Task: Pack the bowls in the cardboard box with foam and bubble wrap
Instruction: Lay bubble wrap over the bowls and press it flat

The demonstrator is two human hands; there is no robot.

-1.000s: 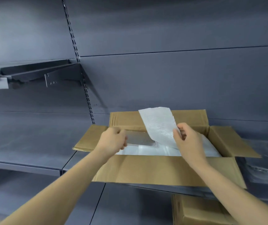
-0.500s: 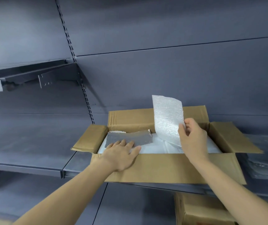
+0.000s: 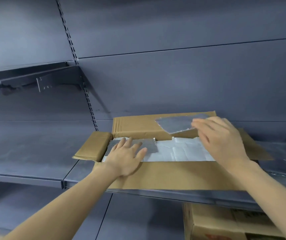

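Padding step: left hand (image 3: 126, 157) flat, pressing foam sheet (image 3: 149, 147) in the cardboard box (image 3: 173, 175); right hand (image 3: 220, 141) probably loosely holding another sheet (image 3: 176, 124), blurry. Next, lay it flat far-right.

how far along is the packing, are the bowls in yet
No bowls show. The cardboard box stands open on the shelf, already lined or filled with white wrap. In hand: the left hand presses one silver foam sheet flat, and the right hand moves a second sheet at the back flap. Left: finishing the padding and closing the flaps.
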